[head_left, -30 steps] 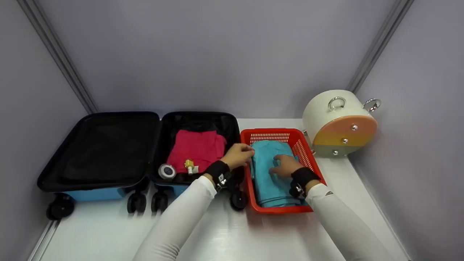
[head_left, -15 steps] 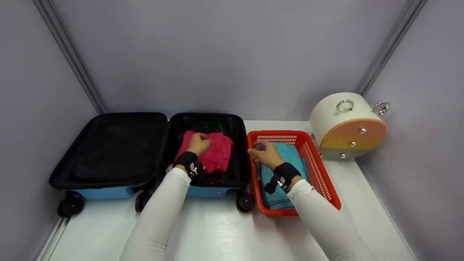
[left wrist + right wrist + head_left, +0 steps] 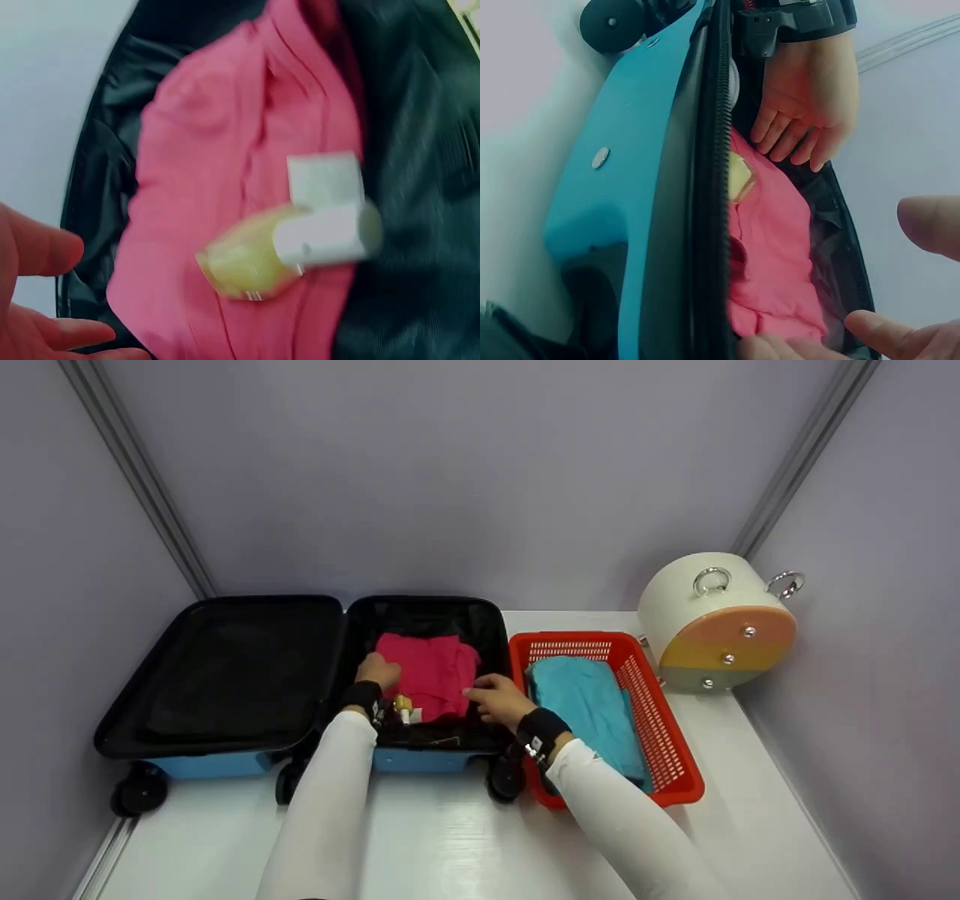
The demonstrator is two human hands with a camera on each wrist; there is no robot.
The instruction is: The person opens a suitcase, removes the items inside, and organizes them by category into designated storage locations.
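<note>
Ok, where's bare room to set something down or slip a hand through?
Free: the black lid half of the suitcase, and the white table in front of suitcase and red basket. Crowded: the right half, with the pink cloth, the small yellow bottle, left hand and right hand.

Head view: high, looking forward and down over the worktop (image 3: 450,840), with the open suitcase (image 3: 225,675) at centre left. Left wrist view: very close, facing down onto the pink garment (image 3: 225,187) and yellow bottle (image 3: 247,262). Right wrist view: close, low along the suitcase's blue shell (image 3: 622,187). All three share the garment.
</note>
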